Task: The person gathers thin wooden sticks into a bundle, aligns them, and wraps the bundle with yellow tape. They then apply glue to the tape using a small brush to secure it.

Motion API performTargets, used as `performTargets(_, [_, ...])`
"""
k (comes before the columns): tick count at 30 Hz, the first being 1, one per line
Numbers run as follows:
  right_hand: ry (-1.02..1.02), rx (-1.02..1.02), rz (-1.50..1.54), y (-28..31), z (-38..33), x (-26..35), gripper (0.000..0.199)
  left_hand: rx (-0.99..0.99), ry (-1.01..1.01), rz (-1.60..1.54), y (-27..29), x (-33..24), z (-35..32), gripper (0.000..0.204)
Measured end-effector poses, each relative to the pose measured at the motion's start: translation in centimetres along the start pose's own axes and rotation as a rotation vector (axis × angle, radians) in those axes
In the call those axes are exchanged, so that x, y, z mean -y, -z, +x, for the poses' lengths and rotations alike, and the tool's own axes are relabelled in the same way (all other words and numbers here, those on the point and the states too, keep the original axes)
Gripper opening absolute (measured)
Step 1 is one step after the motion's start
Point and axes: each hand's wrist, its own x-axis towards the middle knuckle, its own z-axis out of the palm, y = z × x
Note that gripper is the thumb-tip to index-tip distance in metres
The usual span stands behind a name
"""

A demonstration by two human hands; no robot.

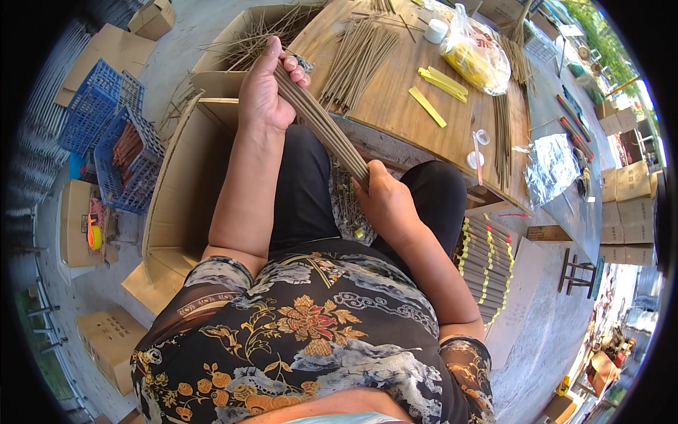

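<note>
A bundle of thin brown incense sticks (325, 131) slants between my two hands above my lap. My left hand (267, 92) curls its fingers round the upper end, with the thumb pointing up. The lower end is wrapped in the closed fingers of my right hand (387, 201), beside my right knee. Beyond the hands, a loose fan of similar sticks (360, 60) lies on the wooden table (392, 134). Yellow paper strips (427, 107) lie on the table to the right of that fan.
An open cardboard box (180, 184) stands at my left, with loose sticks (272, 35) in another box behind. A plastic bag (480, 56), a white jar (436, 30) and small tubs are on the table. Yellow-banded bundles (486, 265) lie low at right. Blue crates (131, 159) stand far left.
</note>
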Motion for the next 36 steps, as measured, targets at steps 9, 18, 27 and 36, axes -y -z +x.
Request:
performTargets(9, [-0.041,0.182,0.262,0.9,-0.1,1.0,0.025,0.209,0.057,-0.132,0.4,-0.6,0.1,0.023])
performTargets(18, [-0.078,0.352,0.520,1.1,-0.3,0.9,0.026,0.360,0.076,-0.237,0.4,-0.6,-0.3,0.034])
performTargets(27, [0.017,0.022,0.036,-0.5,-0.3,0.5,0.023,-0.177,-0.100,0.133,-0.2,0.2,-0.1,0.015])
performTargets(36, [-0.105,0.345,0.510,0.7,-0.2,0.8,0.026,-0.016,0.070,0.035,1.0,-0.1,0.6,0.021])
